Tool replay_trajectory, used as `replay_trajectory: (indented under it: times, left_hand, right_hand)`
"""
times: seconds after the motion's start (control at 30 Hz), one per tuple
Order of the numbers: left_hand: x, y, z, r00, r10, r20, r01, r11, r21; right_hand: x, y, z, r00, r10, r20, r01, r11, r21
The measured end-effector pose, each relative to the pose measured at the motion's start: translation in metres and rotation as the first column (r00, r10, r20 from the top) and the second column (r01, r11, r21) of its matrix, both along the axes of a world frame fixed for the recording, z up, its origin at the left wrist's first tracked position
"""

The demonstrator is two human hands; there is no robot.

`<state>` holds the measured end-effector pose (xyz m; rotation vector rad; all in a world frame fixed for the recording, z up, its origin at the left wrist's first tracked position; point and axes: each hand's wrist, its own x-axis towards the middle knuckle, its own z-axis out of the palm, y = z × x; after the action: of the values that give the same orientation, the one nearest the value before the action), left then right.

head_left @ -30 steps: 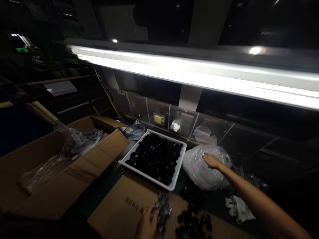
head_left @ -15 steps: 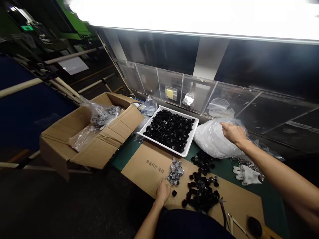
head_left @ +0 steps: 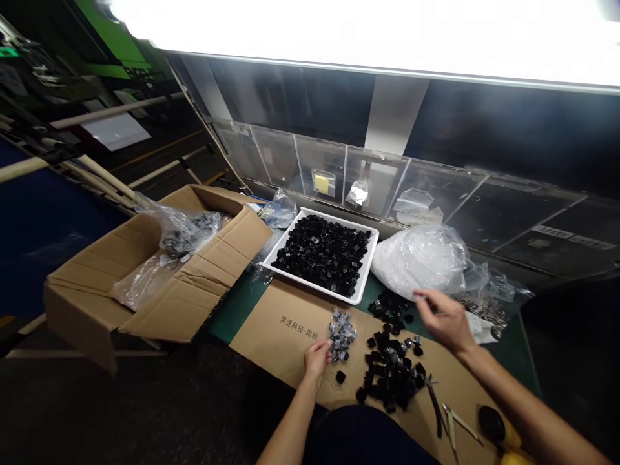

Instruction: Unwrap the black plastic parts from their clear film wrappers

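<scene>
My left hand (head_left: 317, 359) is at the left edge of a small pile of clear and grey pieces (head_left: 341, 332) on the cardboard sheet (head_left: 271, 336). Its fingers are pinched together; what they hold is too small to name. Above the green tabletop, in front of the white plastic bag (head_left: 421, 258), hangs my right hand (head_left: 443, 316). Its thumb and fingers are drawn together, and anything between them cannot be made out. Loose black parts (head_left: 394, 374) lie in a heap between my hands. More black parts (head_left: 324, 252) fill the white tray (head_left: 356, 298).
An open cardboard box (head_left: 208, 284) with plastic bags stands at the left. Pliers (head_left: 436, 407) and cutters (head_left: 450, 426) lie at the front right. Behind the bag of metal pieces (head_left: 491, 300) runs a row of clear compartments (head_left: 378, 174).
My right hand has come down and toward me from above the white bag. My left hand has lifted slightly beside the clear pieces. The view has shifted a little.
</scene>
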<state>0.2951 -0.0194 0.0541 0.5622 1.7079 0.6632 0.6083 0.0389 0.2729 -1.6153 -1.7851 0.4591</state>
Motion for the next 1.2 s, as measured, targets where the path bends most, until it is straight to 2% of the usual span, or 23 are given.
replay_trajectory:
  times: [0.07, 0.17, 0.23, 0.37, 0.47, 0.57, 0.67, 0.73, 0.9, 1.03, 1.13, 1.2]
  left_hand:
    - [0.009, -0.013, 0.020, 0.991, 0.006, 0.131, -0.009, 1.000, 0.027]
    - [0.030, -0.032, 0.056, 0.905, -0.006, 0.425, -0.012, 0.999, 0.039]
    - [0.045, -0.041, 0.078, 0.848, -0.014, 0.529, -0.006, 0.999, 0.036]
    - [0.065, -0.051, 0.107, 0.885, -0.110, 0.453, 0.067, 0.992, 0.110]
    - [0.072, -0.054, 0.117, 0.899, -0.227, 0.375, 0.164, 0.968, 0.191]
    - [0.074, -0.052, 0.124, 0.930, -0.239, 0.279, 0.181, 0.959, 0.217]
    - [0.076, -0.046, 0.135, 0.958, -0.229, 0.174, 0.188, 0.956, 0.223]
    - [0.081, -0.043, 0.143, 0.952, -0.262, 0.158, 0.226, 0.950, 0.214]
    - [0.108, -0.049, 0.156, 0.877, -0.388, 0.285, 0.364, 0.922, 0.134]
    - [0.118, -0.052, 0.158, 0.845, -0.320, 0.429, 0.326, 0.943, 0.061]
    - [0.115, -0.052, 0.159, 0.790, -0.260, 0.556, 0.324, 0.946, -0.019]
    - [0.112, -0.052, 0.159, 0.770, -0.242, 0.591, 0.312, 0.950, -0.016]
  right_hand:
    - [-0.030, -0.031, -0.030, 0.982, 0.092, -0.163, -0.136, 0.950, -0.282]
    - [-0.070, -0.066, -0.065, 0.924, 0.124, -0.361, -0.301, 0.818, -0.491]
    - [-0.085, -0.082, -0.074, 0.880, 0.140, -0.453, -0.386, 0.767, -0.512]
    - [-0.084, -0.104, -0.068, 0.827, 0.106, -0.552, -0.418, 0.772, -0.478]
    - [-0.069, -0.117, -0.067, 0.790, 0.069, -0.610, -0.422, 0.782, -0.458]
    - [-0.054, -0.128, -0.076, 0.763, -0.035, -0.646, -0.354, 0.813, -0.462]
    - [-0.040, -0.135, -0.084, 0.666, -0.170, -0.727, -0.304, 0.827, -0.472]
    - [-0.032, -0.137, -0.084, 0.587, -0.199, -0.785, -0.320, 0.833, -0.450]
    - [-0.031, -0.141, -0.079, 0.487, -0.184, -0.854, -0.346, 0.857, -0.382]
    - [-0.035, -0.143, -0.074, 0.464, -0.186, -0.866, -0.336, 0.868, -0.366]
    - [-0.034, -0.144, -0.069, 0.458, -0.183, -0.870, -0.346, 0.865, -0.364]
    - [-0.032, -0.144, -0.068, 0.466, -0.197, -0.863, -0.324, 0.869, -0.373]
